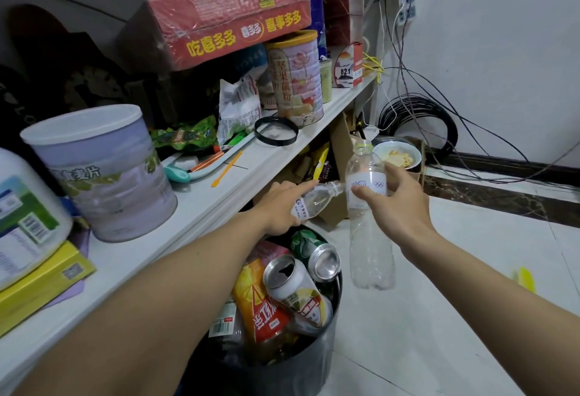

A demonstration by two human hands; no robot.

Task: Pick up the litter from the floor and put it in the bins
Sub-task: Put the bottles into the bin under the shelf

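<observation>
Over bin [320,361] | right hand [400,207] grips tall bottle [368,245] | left hand [279,208] holds small bottle [317,199] (fingers [298,186] half hidden)

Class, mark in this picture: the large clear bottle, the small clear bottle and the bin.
large clear bottle [370,251], head view, lower body
small clear bottle [317,199], head view, clear shoulder
bin [320,359], head view, dark outer wall

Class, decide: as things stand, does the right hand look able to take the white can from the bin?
Probably not: the right hand grips a clear bottle, though the white can lies uncovered on top.
</observation>
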